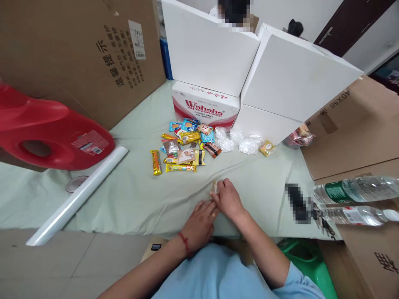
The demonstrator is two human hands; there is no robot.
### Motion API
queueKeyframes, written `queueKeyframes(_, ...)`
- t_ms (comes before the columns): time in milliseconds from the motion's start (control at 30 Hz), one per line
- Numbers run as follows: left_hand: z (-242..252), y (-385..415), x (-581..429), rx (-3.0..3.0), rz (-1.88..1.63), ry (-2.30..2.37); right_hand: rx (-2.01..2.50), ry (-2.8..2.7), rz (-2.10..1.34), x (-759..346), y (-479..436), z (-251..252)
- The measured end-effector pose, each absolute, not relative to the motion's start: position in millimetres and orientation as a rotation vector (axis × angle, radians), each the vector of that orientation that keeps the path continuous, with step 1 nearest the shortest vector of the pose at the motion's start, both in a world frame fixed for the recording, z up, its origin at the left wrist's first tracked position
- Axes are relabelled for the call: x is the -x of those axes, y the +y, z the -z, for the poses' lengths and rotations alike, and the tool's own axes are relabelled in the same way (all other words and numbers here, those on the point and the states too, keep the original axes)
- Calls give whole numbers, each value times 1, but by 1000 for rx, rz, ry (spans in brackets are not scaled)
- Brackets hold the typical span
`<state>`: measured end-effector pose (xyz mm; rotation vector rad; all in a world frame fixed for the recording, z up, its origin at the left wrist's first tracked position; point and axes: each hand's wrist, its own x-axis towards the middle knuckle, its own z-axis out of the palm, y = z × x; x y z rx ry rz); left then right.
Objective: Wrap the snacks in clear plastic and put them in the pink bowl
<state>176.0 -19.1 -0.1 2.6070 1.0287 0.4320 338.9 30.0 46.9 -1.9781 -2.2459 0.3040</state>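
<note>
Far left of the Wahaha box [204, 107] stood the big cardboard carton [77, 50], and two white boxes [293, 74] leaned above it and to its right. The red jug [46, 133] lay on its side well left of that box, with a white roll [77, 195] just in front of the jug. Two water bottles [355, 189] lay far right of the box and nearer you. Just in front of the box sat the snack pile [183, 151], with clear bags [238, 141] beside it. Nearer you than the pile, your right hand [229, 200] pinched a small packet [214, 186] in its fingertips, low over the green cloth [131, 195]. Your left hand [199, 224] lay slack on the cloth with nothing visible in it, touching the right. I'd judge that pinch thin: the slick wrapper could slip free, or a tug could bunch the cloth and scatter the pile.
</note>
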Motion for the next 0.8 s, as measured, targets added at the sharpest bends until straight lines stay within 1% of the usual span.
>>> queueKeyframes(133, 16, -16, -118, -2581, -607, 1187, 1959, -2282, -153, -336, 12, -38)
queueKeyframes(267, 29, -7, -87, -2542, -727, 1319, 1899, -2154, -165, -354, 11, -34)
queueKeyframes(367, 32, -6, -84, -2533, -784, 1353, 1840, -1775, -271, -405, 27, -38)
queueKeyframes(433, 33, -9, -87, -2558, -818, 1374, 1860, -1368, -419, -454, 45, -42)
queueKeyframes(533, 34, -13, -91, -2640, -862, 1405, 1752, -693, -636, -531, 79, -43)
queueKeyframes(667, 32, -15, -95, -2708, -899, 1419, 1799, -488, -643, -594, 118, -36)
queueKeyframes(800, 28, -15, -97, -2711, -898, 1434, 1925, -457, -650, -607, 145, -22)
